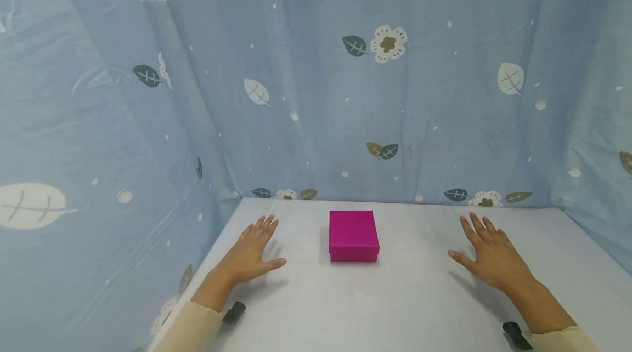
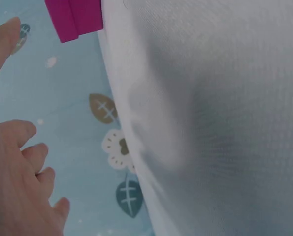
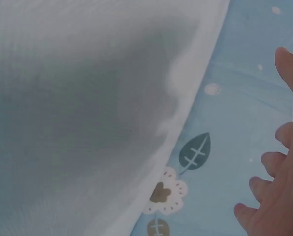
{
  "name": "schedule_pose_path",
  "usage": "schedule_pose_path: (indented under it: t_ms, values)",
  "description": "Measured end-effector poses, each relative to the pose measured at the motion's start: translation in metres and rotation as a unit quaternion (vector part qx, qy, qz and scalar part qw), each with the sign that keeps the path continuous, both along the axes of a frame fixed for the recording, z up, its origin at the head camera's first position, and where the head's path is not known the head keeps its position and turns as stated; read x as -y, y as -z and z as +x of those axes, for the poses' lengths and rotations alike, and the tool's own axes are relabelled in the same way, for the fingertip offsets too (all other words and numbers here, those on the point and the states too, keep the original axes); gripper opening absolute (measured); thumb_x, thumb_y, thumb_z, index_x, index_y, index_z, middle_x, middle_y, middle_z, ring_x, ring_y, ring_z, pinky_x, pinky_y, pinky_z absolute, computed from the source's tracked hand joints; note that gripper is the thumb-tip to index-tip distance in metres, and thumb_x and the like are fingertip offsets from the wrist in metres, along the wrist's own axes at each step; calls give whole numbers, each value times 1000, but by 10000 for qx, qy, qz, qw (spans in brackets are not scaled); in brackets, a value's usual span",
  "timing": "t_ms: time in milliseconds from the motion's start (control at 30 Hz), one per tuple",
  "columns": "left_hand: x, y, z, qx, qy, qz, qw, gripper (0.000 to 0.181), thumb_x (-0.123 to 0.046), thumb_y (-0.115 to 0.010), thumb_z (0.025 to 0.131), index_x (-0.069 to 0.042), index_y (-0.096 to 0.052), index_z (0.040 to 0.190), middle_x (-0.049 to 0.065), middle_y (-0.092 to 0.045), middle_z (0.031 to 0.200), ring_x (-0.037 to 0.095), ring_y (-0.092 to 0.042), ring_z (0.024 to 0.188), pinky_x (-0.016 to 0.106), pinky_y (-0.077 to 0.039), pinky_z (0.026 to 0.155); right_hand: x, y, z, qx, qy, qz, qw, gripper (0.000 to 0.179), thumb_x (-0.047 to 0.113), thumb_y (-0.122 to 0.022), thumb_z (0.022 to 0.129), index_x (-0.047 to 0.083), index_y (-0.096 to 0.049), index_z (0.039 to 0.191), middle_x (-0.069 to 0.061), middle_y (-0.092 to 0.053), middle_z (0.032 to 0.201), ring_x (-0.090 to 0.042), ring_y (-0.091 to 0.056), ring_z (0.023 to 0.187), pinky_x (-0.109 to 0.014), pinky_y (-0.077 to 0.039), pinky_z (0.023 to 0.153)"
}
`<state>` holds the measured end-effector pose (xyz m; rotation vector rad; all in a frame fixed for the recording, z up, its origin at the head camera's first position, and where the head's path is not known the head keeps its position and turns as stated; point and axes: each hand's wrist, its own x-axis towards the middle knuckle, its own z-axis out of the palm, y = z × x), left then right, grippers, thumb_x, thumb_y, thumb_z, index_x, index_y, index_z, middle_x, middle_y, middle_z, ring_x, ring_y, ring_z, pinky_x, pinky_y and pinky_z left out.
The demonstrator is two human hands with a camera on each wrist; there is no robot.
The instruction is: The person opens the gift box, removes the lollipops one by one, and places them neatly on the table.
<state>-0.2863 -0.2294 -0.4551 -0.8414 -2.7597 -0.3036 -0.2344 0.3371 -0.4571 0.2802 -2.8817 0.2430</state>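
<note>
- Fingers of the left hand point(image 1: 250, 253) and right hand point(image 1: 495, 260) spread loose, grasping nothing.
- Between them, apart from both, the magenta box point(image 1: 353, 236) sits on the white table point(image 1: 395, 308).
- Probably light, stiff card; best held by its left and right sides.

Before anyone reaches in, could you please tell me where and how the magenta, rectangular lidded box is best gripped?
I'd grip the box low on its left and right sides, left hand from one side, right hand from the other: it sits flat between them, and its overhanging lid might lift off if held alone.
</note>
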Motion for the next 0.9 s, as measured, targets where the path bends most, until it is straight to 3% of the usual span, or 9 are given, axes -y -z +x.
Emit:
schedule_pose_path:
  t_ms: [267,500,733,900]
  values:
    - [1,4,0,93,-38,40,9999,96,-71,-50,87,-6,-27,153,13,-23,158,32,-17,145,54,-17,114,0,5,1,0,-37,-63,10000,97,62,-51,92,-1,-12,154,-29,-7,157,-49,-3,142,-69,-4,107]
    - [-10,5,-9,233,-124,77,9996,93,-71,-47,89,-6,-29,153,13,-25,157,33,-20,145,54,-19,114,3,2,-2,63,-120,-288,9995,93,59,-51,94,-4,-17,153,-32,-14,154,-52,-6,140,-70,-10,106]
    - [-35,2,-12,471,-233,324,9981,83,-65,-46,93,-4,-38,149,13,-42,149,33,-34,138,51,-27,112,18,4,-9,313,8,-745,9967,81,50,-54,96,-8,-30,147,-37,-29,146,-57,-23,133,-69,-20,104]
    - [-53,6,-18,553,-269,595,9963,74,-60,-46,96,-7,-44,146,11,-56,135,32,-49,127,48,-36,106,31,7,-13,503,58,-1222,9912,72,46,-55,97,-6,-38,144,-34,-38,143,-55,-31,130,-68,-26,102]
